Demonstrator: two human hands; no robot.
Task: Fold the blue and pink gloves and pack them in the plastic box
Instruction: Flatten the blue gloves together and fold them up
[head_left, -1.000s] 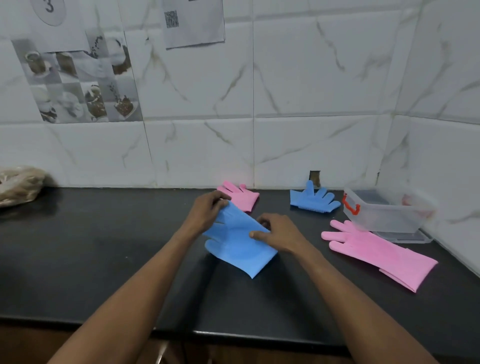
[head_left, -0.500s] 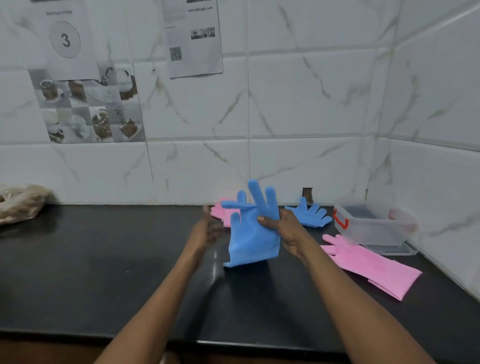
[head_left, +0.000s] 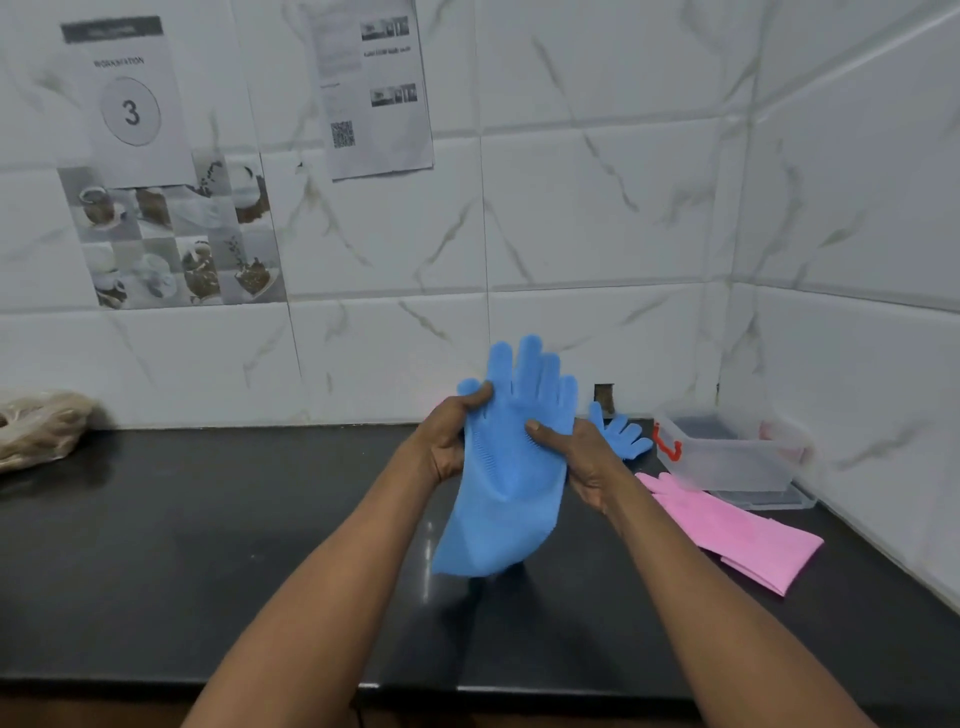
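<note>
I hold a blue glove upright above the black counter, fingers pointing up, cuff hanging down unfolded. My left hand grips its left edge near the thumb; my right hand grips its right side, thumb pressed on the palm. A second blue glove lies flat by the back wall, partly behind my right hand. A pink glove lies flat on the counter at the right. The clear plastic box with a red latch stands open in the right corner. Another pink glove seen earlier is hidden.
A crumpled plastic bag lies at the far left against the wall. Tiled walls close the back and right sides. The box's lid lies under the box. The counter's front edge runs below my forearms.
The blue glove went from lying on the counter to being lifted and held upright. My left hand has come back onto it, and the cuff now hangs down straight.
</note>
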